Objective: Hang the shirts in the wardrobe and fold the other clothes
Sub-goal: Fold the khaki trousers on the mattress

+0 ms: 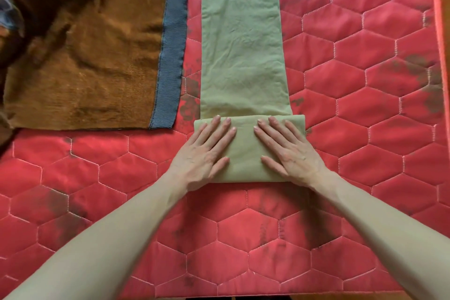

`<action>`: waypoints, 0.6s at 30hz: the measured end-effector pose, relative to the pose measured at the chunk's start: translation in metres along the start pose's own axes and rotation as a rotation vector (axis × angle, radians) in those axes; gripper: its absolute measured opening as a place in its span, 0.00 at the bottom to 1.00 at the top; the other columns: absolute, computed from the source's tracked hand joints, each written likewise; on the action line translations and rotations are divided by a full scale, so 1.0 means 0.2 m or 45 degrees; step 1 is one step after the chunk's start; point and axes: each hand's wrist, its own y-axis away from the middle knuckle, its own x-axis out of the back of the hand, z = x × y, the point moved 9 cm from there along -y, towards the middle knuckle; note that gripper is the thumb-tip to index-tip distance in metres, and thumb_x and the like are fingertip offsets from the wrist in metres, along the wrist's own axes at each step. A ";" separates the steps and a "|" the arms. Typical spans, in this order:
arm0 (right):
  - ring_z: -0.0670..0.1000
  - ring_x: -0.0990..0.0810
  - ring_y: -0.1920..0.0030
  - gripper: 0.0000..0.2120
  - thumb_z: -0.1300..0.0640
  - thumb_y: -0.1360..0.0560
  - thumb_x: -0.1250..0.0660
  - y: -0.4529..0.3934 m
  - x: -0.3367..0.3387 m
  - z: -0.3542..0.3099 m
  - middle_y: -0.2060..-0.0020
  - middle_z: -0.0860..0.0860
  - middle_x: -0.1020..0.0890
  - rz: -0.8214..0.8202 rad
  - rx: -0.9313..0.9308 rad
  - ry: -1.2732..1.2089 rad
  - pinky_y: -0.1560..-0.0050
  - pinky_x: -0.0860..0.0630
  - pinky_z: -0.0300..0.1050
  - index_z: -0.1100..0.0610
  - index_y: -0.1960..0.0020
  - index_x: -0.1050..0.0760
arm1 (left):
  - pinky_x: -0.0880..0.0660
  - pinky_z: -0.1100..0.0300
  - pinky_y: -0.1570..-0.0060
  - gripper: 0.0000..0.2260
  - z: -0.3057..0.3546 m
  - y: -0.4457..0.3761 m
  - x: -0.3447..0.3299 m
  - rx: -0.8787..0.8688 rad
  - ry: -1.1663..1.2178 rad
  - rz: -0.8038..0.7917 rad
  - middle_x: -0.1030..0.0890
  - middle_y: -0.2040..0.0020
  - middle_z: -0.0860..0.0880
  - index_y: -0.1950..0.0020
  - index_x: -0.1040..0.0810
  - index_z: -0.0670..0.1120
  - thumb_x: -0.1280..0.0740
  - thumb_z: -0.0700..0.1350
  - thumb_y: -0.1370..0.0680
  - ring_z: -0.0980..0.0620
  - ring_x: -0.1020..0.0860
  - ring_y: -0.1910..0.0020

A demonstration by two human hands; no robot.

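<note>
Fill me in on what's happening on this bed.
A person is folding a long olive-green garment laid lengthwise on a red quilted cover. Its near end has been turned over into a flat fold, and the left hand and right hand press on that fold with straight fingers. The rest of the garment lies unfolded, running away from the person. To the left lies a brown knitted garment with a grey ribbed hem, spread out and rumpled, touched by neither hand.

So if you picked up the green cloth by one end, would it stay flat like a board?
Probably not. The green cloth looks thin and wrinkled, so it would likely droop. Its folded end under the left hand and right hand might unfold. It seems light.
</note>
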 end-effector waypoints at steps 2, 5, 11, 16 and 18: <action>0.54 0.47 0.16 0.33 0.40 0.16 0.43 0.08 0.02 0.08 0.16 0.51 0.44 -0.051 0.042 0.021 0.19 0.43 0.58 0.53 0.16 0.45 | 0.47 0.46 0.18 0.31 -0.07 0.05 0.04 -0.084 -0.020 0.006 0.48 0.15 0.46 0.15 0.47 0.45 0.43 0.54 0.16 0.45 0.51 0.16; 0.54 0.49 0.16 0.39 0.35 0.18 0.42 0.22 0.02 0.20 0.16 0.54 0.50 -0.168 0.086 -0.005 0.19 0.42 0.58 0.54 0.15 0.49 | 0.42 0.43 0.20 0.39 -0.18 0.15 0.08 -0.100 -0.072 0.013 0.46 0.15 0.43 0.16 0.45 0.41 0.35 0.47 0.25 0.44 0.48 0.16; 0.58 0.48 0.16 0.48 0.33 0.24 0.34 0.39 0.04 0.29 0.16 0.60 0.50 -0.279 0.160 0.093 0.22 0.37 0.61 0.59 0.16 0.48 | 0.41 0.42 0.21 0.39 -0.17 0.18 0.05 -0.148 -0.285 0.056 0.45 0.17 0.37 0.17 0.45 0.36 0.40 0.40 0.28 0.39 0.46 0.17; 0.62 0.46 0.17 0.54 0.37 0.32 0.27 0.32 0.04 0.22 0.17 0.61 0.46 -0.208 0.214 0.150 0.23 0.39 0.67 0.61 0.17 0.45 | 0.41 0.42 0.21 0.33 -0.13 0.15 0.04 -0.088 -0.187 0.114 0.46 0.17 0.36 0.17 0.46 0.36 0.46 0.38 0.23 0.39 0.47 0.17; 0.62 0.47 0.17 0.57 0.36 0.34 0.26 0.32 0.01 0.22 0.17 0.61 0.48 -0.245 0.182 0.153 0.22 0.40 0.64 0.61 0.16 0.46 | 0.41 0.42 0.20 0.34 -0.13 0.16 0.04 -0.072 -0.115 0.077 0.47 0.16 0.37 0.17 0.46 0.36 0.44 0.41 0.23 0.40 0.48 0.16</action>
